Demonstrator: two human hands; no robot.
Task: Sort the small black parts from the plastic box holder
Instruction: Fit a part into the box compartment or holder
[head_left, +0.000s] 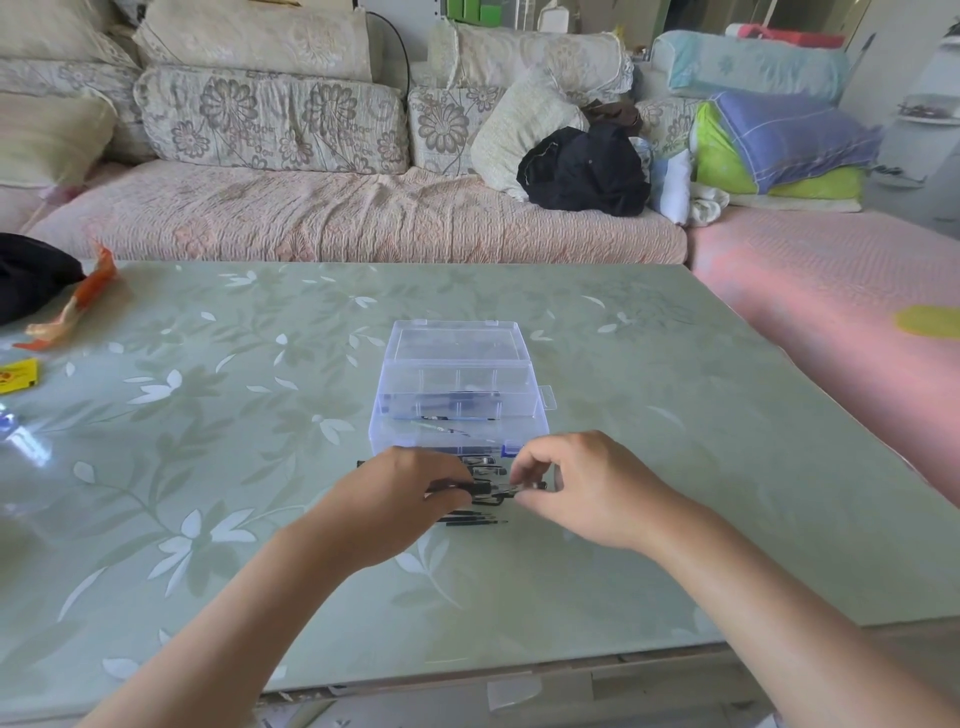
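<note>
A clear plastic box holder (457, 384) with divided compartments sits open in the middle of the table, lid tipped back. A few dark parts show through its walls. Just in front of it lies a small pile of thin black parts (483, 514) on the table. My left hand (400, 499) and my right hand (576, 488) meet over that pile, each with fingers curled and pinching one end of a black part (491, 488) held between them. Part of the pile is hidden under my hands.
The table (208, 467) has a green floral glass top. At its far left lie an orange wrapper (78, 306), a yellow packet (18, 375) and a black cloth (31, 275). A sofa (363, 208) with cushions and clothes stands behind.
</note>
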